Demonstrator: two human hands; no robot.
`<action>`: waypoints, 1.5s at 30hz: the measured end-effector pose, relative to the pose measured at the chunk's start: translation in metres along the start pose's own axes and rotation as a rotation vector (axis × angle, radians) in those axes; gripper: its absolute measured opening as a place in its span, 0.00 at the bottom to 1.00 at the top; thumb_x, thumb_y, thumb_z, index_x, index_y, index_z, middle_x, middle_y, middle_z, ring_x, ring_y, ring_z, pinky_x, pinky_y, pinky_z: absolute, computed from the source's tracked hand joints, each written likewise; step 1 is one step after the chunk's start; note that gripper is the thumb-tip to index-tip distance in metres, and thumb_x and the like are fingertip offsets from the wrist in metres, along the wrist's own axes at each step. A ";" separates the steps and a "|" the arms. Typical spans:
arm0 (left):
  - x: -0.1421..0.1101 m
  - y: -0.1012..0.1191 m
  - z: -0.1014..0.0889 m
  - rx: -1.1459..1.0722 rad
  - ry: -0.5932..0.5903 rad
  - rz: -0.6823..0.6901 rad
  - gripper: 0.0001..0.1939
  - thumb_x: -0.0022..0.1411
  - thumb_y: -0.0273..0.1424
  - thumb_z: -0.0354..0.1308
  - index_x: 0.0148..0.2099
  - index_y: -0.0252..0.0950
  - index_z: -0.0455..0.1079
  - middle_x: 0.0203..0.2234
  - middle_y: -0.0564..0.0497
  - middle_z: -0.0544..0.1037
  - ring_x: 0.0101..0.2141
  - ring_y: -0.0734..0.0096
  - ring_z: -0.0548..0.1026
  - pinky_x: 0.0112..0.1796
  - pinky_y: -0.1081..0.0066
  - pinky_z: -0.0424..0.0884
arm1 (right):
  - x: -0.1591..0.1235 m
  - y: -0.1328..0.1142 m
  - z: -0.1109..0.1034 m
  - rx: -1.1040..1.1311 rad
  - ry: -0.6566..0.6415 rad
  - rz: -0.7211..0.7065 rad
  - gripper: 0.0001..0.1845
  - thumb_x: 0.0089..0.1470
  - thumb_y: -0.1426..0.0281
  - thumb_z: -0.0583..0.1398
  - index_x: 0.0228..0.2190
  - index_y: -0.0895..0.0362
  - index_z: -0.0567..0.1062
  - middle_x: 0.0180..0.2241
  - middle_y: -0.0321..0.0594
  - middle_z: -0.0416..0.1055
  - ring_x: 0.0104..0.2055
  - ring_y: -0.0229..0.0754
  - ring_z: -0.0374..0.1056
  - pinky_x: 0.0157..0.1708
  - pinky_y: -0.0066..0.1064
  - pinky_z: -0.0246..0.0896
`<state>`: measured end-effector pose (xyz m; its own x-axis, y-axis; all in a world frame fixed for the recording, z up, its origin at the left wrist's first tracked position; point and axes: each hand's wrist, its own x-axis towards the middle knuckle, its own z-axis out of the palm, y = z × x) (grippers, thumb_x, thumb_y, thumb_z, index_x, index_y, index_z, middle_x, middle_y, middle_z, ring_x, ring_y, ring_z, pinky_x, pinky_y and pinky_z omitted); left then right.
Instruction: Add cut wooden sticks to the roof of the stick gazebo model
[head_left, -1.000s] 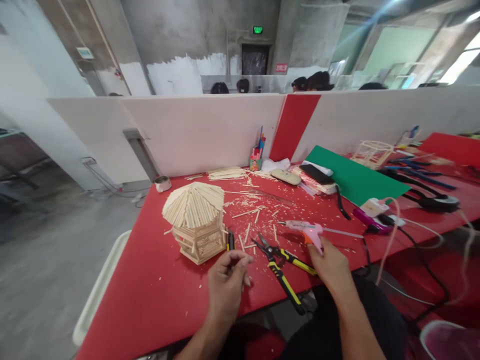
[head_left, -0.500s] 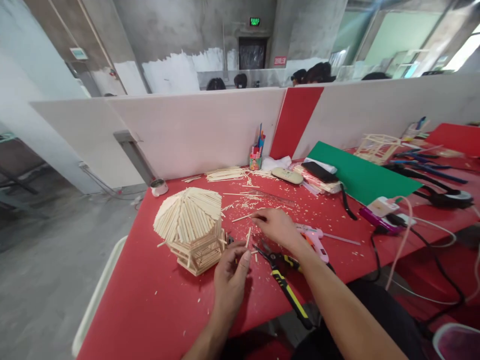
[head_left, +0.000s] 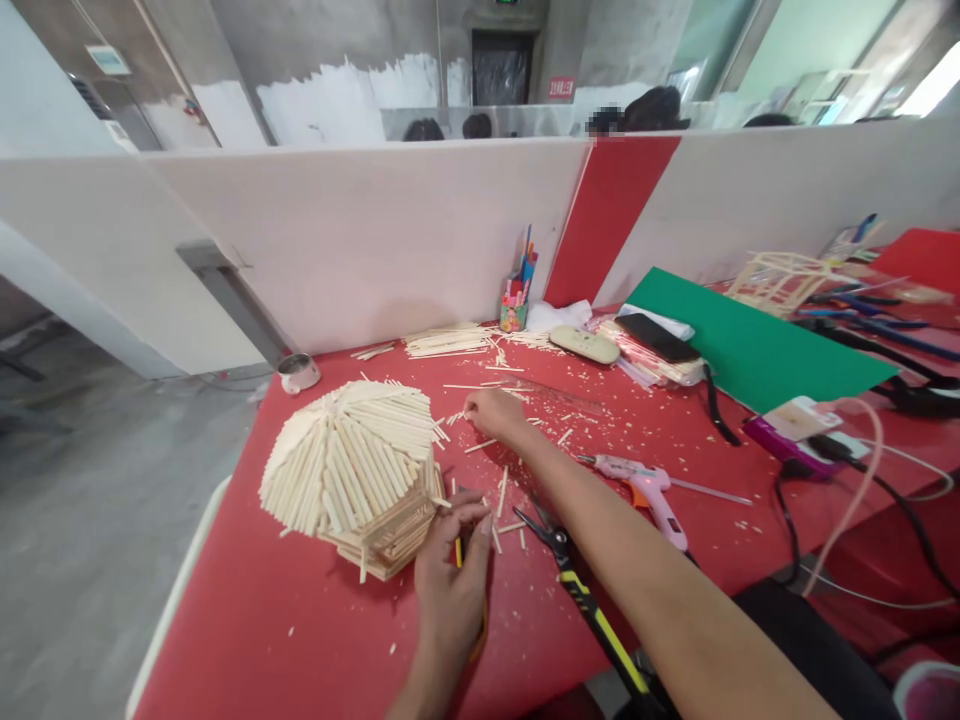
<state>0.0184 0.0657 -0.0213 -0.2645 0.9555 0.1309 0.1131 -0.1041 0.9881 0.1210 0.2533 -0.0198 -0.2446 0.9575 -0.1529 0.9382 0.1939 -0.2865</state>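
"What's biggest in your head view?"

"I'm seeing a white partition with a red stripe point(head_left: 337, 230) running behind the red-covered desk point(head_left: 315, 660). A flat green sheet point(head_left: 757, 340) is lying on the right part of that desk."

"And the model?"

"The pale wooden-stick pavilion with a many-sided, peaked roof point(head_left: 352, 470) is standing upright on the left part, nearer me than the partition. To its right, black cutters with yellow-striped handles point(head_left: 592, 607) are lying under my right forearm, which is hiding part of them. Right of the forearm, a pink hot-glue gun with a translucent glue stick in its back point(head_left: 637, 477) is lying on its side."

"How are you holding your hands?"

"My left hand point(head_left: 450, 570) is curling loosely just beside the pavilion's lower right corner, thumb and fingertips sitting close together. I can't tell whether it's pinching a stick or touching the model. My right hand point(head_left: 495, 415) is bunching its fingers over the scraps right of the roof; its fingertips are too small to read, so I can't tell what it's gripping, if anything."

"Smaller things?"

"A beige oval case point(head_left: 585, 345) is lying beyond my right hand, and a patterned pen cup point(head_left: 514, 315) is standing near the partition. Smallest, short pale wooden sticks point(head_left: 503, 490) are scattering the desk between my left hand and the cutters."
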 end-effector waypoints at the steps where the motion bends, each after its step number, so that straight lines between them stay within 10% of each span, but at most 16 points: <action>1: 0.001 0.000 0.000 0.017 -0.016 0.003 0.10 0.54 0.37 0.61 0.30 0.36 0.76 0.36 0.44 0.78 0.37 0.61 0.75 0.40 0.66 0.69 | 0.002 0.000 0.000 -0.003 -0.003 -0.007 0.17 0.60 0.63 0.57 0.48 0.57 0.69 0.49 0.43 0.67 0.46 0.43 0.67 0.45 0.42 0.66; 20: 0.000 -0.005 -0.004 -0.053 -0.064 -0.069 0.07 0.56 0.33 0.59 0.29 0.36 0.74 0.23 0.51 0.73 0.27 0.71 0.70 0.31 0.73 0.65 | -0.005 -0.007 0.000 0.141 0.001 -0.022 0.18 0.59 0.63 0.58 0.48 0.58 0.68 0.48 0.43 0.67 0.46 0.43 0.67 0.44 0.42 0.66; 32: -0.020 0.001 -0.001 -0.470 -0.084 -0.374 0.19 0.46 0.42 0.67 0.34 0.31 0.74 0.15 0.55 0.71 0.14 0.80 0.63 0.16 0.79 0.60 | -0.173 -0.012 0.012 0.772 0.218 -0.194 0.14 0.56 0.63 0.54 0.31 0.56 0.77 0.30 0.37 0.74 0.33 0.39 0.70 0.33 0.27 0.63; 45: -0.044 0.023 -0.021 -0.548 -0.309 -0.401 0.18 0.44 0.41 0.69 0.27 0.31 0.71 0.16 0.54 0.72 0.14 0.83 0.65 0.15 0.81 0.58 | -0.218 -0.038 0.037 1.380 0.270 -0.172 0.17 0.51 0.56 0.60 0.28 0.57 0.79 0.22 0.34 0.65 0.21 0.35 0.62 0.23 0.29 0.63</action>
<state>0.0129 0.0155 -0.0029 0.1056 0.9747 -0.1968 -0.4506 0.2233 0.8643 0.1296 0.0293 -0.0110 -0.1289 0.9849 0.1159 -0.1256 0.0997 -0.9871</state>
